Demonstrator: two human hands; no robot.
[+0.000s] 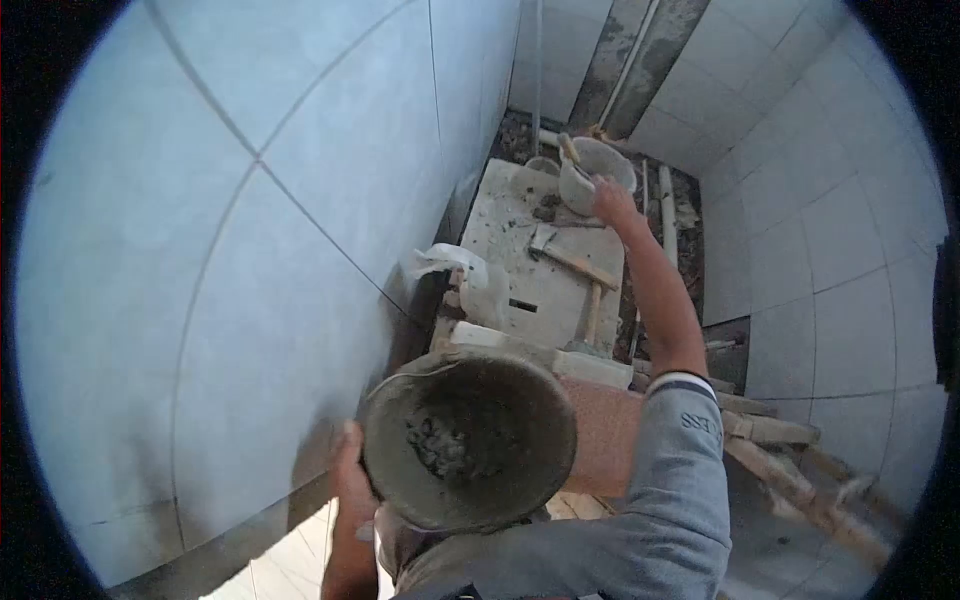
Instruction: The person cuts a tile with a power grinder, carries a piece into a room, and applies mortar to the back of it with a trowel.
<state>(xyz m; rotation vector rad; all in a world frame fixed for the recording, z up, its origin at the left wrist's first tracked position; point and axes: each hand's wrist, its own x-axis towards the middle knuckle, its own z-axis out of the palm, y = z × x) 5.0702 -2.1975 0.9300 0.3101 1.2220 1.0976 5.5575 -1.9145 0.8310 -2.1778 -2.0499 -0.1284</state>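
Observation:
A round dark bowl (pixel 470 440) with lumps of wet grey mortar inside is held close to my body. My left hand (pixel 352 465) grips its left side, the fingers mostly hidden by the bowl. My right arm is stretched forward, and my right hand (pixel 612 203) is closed at the near rim of a whitish bucket (pixel 606 160). What its fingers hold is too small to make out. A tool with a yellowish handle (pixel 569 149) leans at the bucket's left rim. Below the bucket, a hammer (pixel 570 258) lies on a pale, mortar-spattered board (pixel 495 215).
Another wooden-handled tool (pixel 593 315) lies near the hammer. Plastic wrapping (pixel 480 285) sits by the left tiled wall (pixel 260 250). Wooden planks (pixel 780 460) cross the lower right, beside the right wall. A white pipe (pixel 668 215) runs along the floor right of the board.

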